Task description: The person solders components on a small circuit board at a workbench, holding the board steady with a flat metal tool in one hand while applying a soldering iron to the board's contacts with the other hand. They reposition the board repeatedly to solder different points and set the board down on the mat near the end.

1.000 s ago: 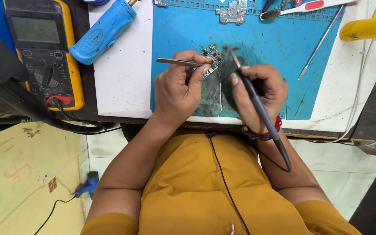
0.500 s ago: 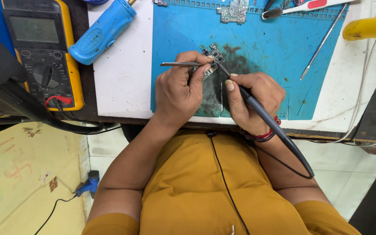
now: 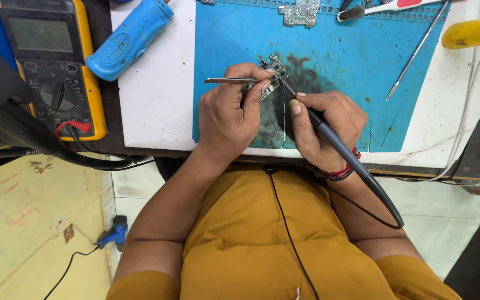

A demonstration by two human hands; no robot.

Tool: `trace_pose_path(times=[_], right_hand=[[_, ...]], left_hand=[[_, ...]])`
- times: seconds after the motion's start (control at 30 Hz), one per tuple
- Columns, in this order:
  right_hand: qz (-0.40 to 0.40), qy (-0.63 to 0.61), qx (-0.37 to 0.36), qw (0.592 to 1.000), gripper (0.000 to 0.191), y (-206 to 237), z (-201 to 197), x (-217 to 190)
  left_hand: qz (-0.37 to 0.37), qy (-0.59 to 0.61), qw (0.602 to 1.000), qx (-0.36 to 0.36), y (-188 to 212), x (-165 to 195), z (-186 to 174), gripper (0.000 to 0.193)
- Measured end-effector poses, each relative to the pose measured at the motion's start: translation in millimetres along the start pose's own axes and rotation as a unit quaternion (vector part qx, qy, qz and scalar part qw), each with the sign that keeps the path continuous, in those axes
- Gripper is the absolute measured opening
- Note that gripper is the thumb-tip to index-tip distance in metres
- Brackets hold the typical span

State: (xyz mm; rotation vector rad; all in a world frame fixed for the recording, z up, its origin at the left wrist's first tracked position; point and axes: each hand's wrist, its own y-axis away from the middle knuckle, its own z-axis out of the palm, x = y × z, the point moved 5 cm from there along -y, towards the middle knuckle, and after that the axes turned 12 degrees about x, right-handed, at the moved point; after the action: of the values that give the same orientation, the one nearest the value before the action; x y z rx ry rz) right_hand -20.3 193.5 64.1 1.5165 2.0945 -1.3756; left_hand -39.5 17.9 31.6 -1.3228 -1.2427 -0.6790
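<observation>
With both hands closed on tools, I'm over the small circuit board (image 3: 273, 68).

My right hand (image 3: 323, 129) grips the black soldering iron (image 3: 351, 161), tip at the board; my left hand (image 3: 234, 111) pinches tweezers (image 3: 230, 81) beside it, on the blue mat (image 3: 340, 61). Farther off sit a yellow multimeter (image 3: 51, 61) and a second board (image 3: 300, 12).

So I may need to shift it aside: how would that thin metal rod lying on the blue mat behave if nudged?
The thin metal rod looks slender and round, so it would probably roll or skid on the smooth blue mat. It seems light and likely stiff, pivoting if pushed at one end.
</observation>
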Motion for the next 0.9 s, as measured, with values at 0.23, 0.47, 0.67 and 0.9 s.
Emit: trace_pose_path(times=[0.23,0.47,0.67,0.9], right_hand=[[0.003,0.001,-0.002,1.0,0.013,-0.6,-0.7,-0.8],[0.005,0.008,-0.005,1.0,0.013,-0.8,-0.4,-0.5],[0.0,-0.001,-0.006,1.0,0.013,-0.8,0.3,-0.3],[0.005,0.003,-0.006,1.0,0.013,-1.0,0.1,-0.6]], left_hand=[[0.0,0.0,1.0,-0.002,-0.6,0.1,0.6,0.012],[0.0,-0.008,1.0,0.001,-1.2,0.8,0.4,0.012],[-0.013,0.008,1.0,0.005,-0.5,-0.1,-0.9,0.012],[-0.017,0.013,1.0,0.014,0.5,-1.4,-0.4,0.013]])
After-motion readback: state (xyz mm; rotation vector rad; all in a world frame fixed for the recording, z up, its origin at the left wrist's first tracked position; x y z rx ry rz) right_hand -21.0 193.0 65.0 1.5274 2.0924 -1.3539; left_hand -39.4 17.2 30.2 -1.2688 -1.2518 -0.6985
